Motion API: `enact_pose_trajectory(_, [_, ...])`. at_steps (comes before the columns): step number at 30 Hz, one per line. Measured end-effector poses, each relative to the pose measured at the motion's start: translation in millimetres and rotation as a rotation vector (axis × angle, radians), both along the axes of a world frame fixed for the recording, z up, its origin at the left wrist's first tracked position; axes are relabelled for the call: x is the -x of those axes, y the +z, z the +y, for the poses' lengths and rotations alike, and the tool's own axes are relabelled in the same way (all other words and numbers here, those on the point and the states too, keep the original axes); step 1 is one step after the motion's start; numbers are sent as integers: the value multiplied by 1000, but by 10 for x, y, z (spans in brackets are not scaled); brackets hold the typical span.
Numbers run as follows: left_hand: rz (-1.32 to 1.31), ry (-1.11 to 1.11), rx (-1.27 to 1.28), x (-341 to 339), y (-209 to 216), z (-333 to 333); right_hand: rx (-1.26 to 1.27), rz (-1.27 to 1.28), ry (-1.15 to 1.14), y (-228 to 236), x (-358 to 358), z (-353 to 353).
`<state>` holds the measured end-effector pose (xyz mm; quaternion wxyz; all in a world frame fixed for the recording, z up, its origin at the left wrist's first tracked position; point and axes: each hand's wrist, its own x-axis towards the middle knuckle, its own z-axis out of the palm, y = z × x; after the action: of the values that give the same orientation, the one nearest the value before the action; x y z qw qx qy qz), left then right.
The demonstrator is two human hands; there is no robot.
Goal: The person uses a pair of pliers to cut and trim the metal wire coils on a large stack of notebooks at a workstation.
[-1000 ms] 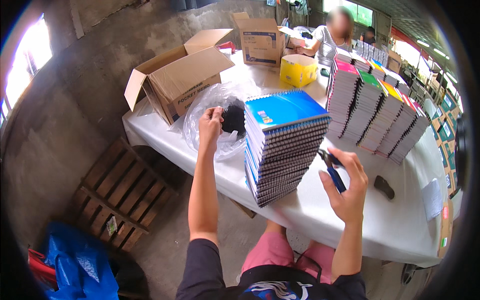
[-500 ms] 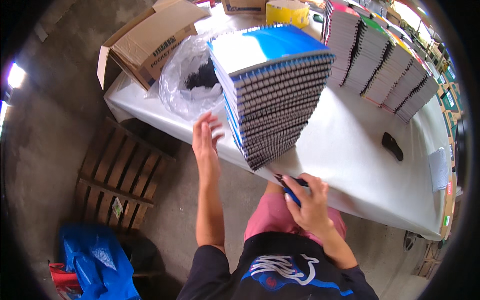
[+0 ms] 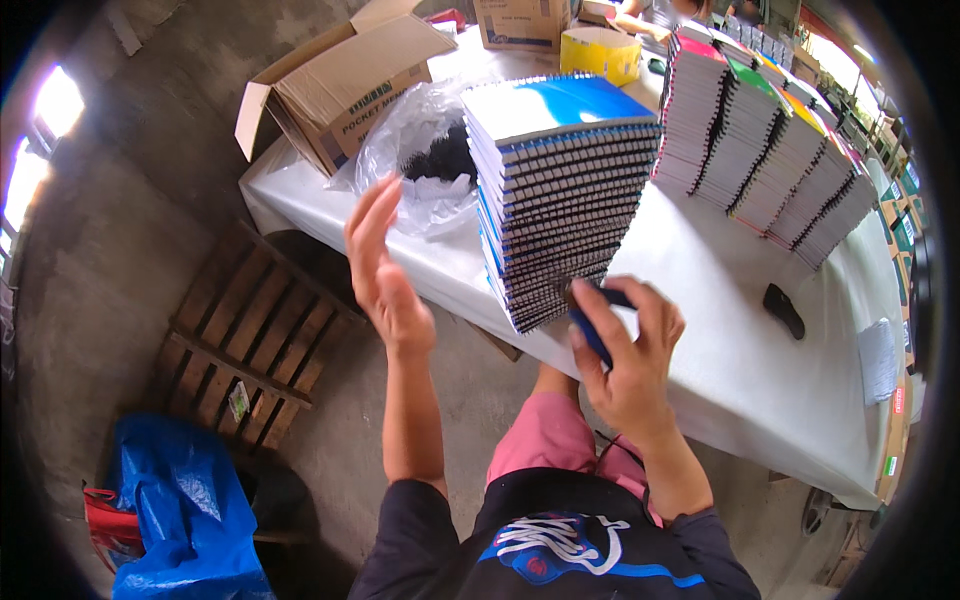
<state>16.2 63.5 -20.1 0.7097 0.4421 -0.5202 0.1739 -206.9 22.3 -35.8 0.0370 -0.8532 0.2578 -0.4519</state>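
A tall stack of spiral-bound notebooks [image 3: 575, 220] with glossy blue covers rises at the front edge of the white-covered table [image 3: 700, 330], black coil spines facing me. My right hand [image 3: 640, 365] grips blue-handled pliers [image 3: 592, 338], their dark jaws close to the lower coils; whether they touch cannot be made out. To the left of the stack, my left hand [image 3: 390, 290] is raised with its fingers stretched out, holding nothing. Behind it lies a clear plastic bag [image 3: 440, 212] with black coils [image 3: 447, 158] inside.
An open cardboard box [image 3: 345, 95] stands at the table's far left, a yellow ring-shaped thing [image 3: 600, 58] farther back. More notebook stacks [image 3: 745, 150] line the right. Nearby is a dark elongated object [image 3: 784, 310]. A wooden pallet [image 3: 250, 345] and blue plastic sheeting [image 3: 190, 500] are at lower left.
My right hand has moved up with the pliers, closer to the notebook coils. My left hand has shifted left and slightly down, its palm turning. The view has shifted slightly.
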Motion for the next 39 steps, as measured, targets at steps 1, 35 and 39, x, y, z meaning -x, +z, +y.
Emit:
enact_pose_trajectory(1, [-92,-53,11,-12,187,-168,32,-36,-31,174,-15,-38])
enact_pose_trajectory(35, [-101,-448,-132,-122,272,-847,62,-15,-133,529,-344,-73])
enact_pose_trajectory(39, [-109,-441,-116,-114,253,-841,57,7,-130,544,-392,-74])
